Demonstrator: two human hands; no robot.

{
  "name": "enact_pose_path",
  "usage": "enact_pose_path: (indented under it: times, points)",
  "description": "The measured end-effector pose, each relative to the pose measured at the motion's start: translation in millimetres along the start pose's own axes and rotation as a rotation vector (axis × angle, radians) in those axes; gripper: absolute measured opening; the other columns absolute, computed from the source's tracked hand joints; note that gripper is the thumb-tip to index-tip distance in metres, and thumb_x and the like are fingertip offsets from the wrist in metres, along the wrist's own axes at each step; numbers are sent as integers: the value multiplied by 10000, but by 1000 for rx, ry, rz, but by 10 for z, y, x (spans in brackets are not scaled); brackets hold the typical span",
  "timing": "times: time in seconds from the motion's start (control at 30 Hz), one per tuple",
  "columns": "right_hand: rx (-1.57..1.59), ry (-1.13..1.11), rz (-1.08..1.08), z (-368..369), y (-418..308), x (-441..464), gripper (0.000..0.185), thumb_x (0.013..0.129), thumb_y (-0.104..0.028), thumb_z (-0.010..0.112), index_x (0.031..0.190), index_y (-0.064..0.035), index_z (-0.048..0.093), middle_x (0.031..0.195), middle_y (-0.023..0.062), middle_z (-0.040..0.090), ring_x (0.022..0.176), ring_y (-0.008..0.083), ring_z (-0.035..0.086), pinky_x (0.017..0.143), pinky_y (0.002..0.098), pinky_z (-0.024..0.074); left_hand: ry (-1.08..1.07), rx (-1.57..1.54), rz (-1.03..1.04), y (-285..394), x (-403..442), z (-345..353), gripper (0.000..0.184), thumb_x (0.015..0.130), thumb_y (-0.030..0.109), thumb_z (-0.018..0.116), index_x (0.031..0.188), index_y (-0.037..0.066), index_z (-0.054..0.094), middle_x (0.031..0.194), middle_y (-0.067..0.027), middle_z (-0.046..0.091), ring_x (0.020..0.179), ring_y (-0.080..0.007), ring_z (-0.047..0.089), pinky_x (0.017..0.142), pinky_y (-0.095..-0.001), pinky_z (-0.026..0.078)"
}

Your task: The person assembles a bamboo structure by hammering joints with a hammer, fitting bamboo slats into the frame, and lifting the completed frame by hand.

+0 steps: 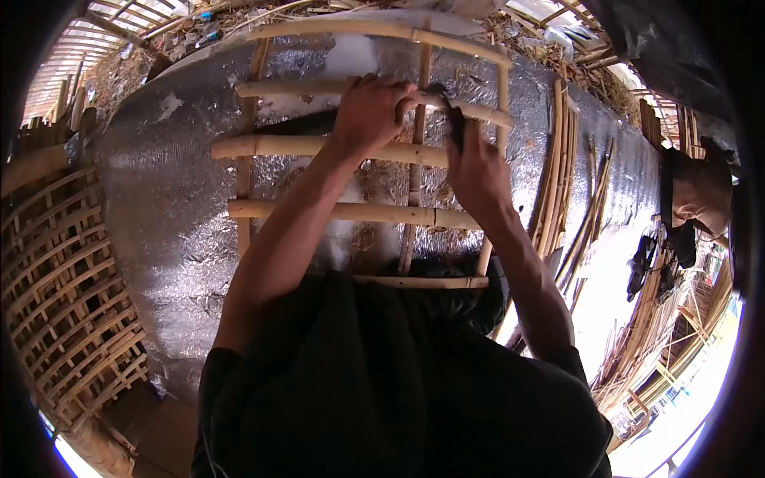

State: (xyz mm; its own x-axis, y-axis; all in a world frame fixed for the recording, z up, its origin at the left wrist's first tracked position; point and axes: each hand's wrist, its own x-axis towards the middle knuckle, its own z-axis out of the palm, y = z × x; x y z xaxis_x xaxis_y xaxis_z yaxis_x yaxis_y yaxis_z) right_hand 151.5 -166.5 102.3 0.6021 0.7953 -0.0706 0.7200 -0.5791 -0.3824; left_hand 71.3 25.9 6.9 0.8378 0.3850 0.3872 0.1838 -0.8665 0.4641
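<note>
A lattice of pale bamboo poles lies in front of me, with crosswise poles over several upright strips. My left hand (370, 111) is closed at the second crosswise pole (295, 88) from the far end, its fingers curled by the middle strip (420, 119). My right hand (480, 171) is wrapped around a dark-handled tool (456, 127) just right of that strip. The tool's far end reaches the same pole; its exact kind is unclear. My left forearm passes over two nearer poles, the upper one (271, 146) and the lower one (358, 212).
Shiny silver sheeting (175, 199) covers the floor under the lattice. Bundled bamboo strips (558, 167) lie to the right. A woven bamboo panel (64, 295) stands at left. Litter and scraps (207, 36) lie along the far edge. A dark tarp (669, 48) hangs at upper right.
</note>
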Motion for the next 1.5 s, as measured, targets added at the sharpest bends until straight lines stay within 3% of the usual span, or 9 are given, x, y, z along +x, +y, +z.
enact_pose_path:
  times: [0.27, 0.33, 0.57, 0.67, 0.87, 0.93, 1.07, 1.37, 1.5]
  points:
    - [387, 697, -219, -124, 22, 68, 181, 1033, -147, 568, 1125, -27, 468, 673, 173, 651, 560, 366, 690, 441, 466, 488, -51, 69, -20, -1, -7, -29, 248, 948, 299, 676, 1160, 180, 725, 999, -37, 716, 926, -291, 663, 852, -500, 476]
    - [-5, -26, 50, -3, 92, 52, 185, 1032, -134, 558, 1156, -30, 468, 689, 176, 656, 557, 368, 683, 456, 468, 522, -36, 55, -23, 47, 12, -54, 252, 952, 296, 673, 1169, 177, 722, 1005, -34, 714, 948, -287, 659, 866, -498, 473]
    - [251, 481, -265, -126, 146, -20, 299, 1015, -205, 610, 1178, 0, 466, 704, 183, 654, 619, 399, 701, 487, 481, 544, -124, 44, -25, 7, 22, -83, 277, 970, 284, 649, 1222, 179, 695, 1041, -45, 710, 983, -283, 658, 904, -481, 481]
    - [66, -31, 7, 53, 200, 17, 291, 1011, -187, 606, 1221, -49, 461, 786, 219, 687, 661, 435, 706, 526, 517, 551, -76, 27, 1, 16, -31, -96, 284, 979, 298, 634, 1231, 180, 691, 1049, -53, 715, 973, -288, 665, 896, -476, 488]
    - [545, 517, -132, 251, 252, -100, 234, 1034, -147, 546, 1202, -36, 425, 797, 246, 688, 623, 420, 699, 524, 500, 548, -125, 60, 0, -17, -49, -60, 290, 989, 311, 608, 1227, 173, 697, 1097, -70, 725, 966, -303, 668, 898, -478, 488]
    - [136, -145, 105, 144, 86, 7, 240, 1031, -154, 552, 1203, -41, 428, 776, 256, 674, 632, 444, 692, 531, 497, 543, -103, 32, 4, -14, 10, -104, 281, 985, 300, 614, 1218, 173, 708, 1080, -61, 723, 966, -297, 670, 902, -471, 480]
    - [347, 316, -102, 33, 51, -22, 209, 1037, -179, 537, 1165, -30, 464, 768, 228, 674, 650, 451, 694, 522, 507, 530, -58, 46, -12, 9, -103, -75, 280, 981, 288, 618, 1217, 177, 720, 1021, -61, 713, 968, -290, 673, 906, -467, 472]
    - [420, 351, -27, -81, -158, -55, 283, 1030, -178, 540, 1226, 12, 465, 811, 287, 685, 689, 430, 718, 519, 497, 559, -127, 39, -37, -21, -12, -106, 292, 981, 314, 616, 1220, 176, 709, 1017, -73, 701, 936, -301, 674, 866, -493, 506]
    - [86, -63, 128, -1, -117, 98, 255, 1016, -124, 565, 1190, 25, 451, 835, 270, 677, 704, 426, 725, 531, 474, 569, -93, 78, 38, -23, -66, -58, 302, 983, 326, 612, 1229, 181, 709, 1011, -75, 700, 931, -298, 672, 863, -490, 507]
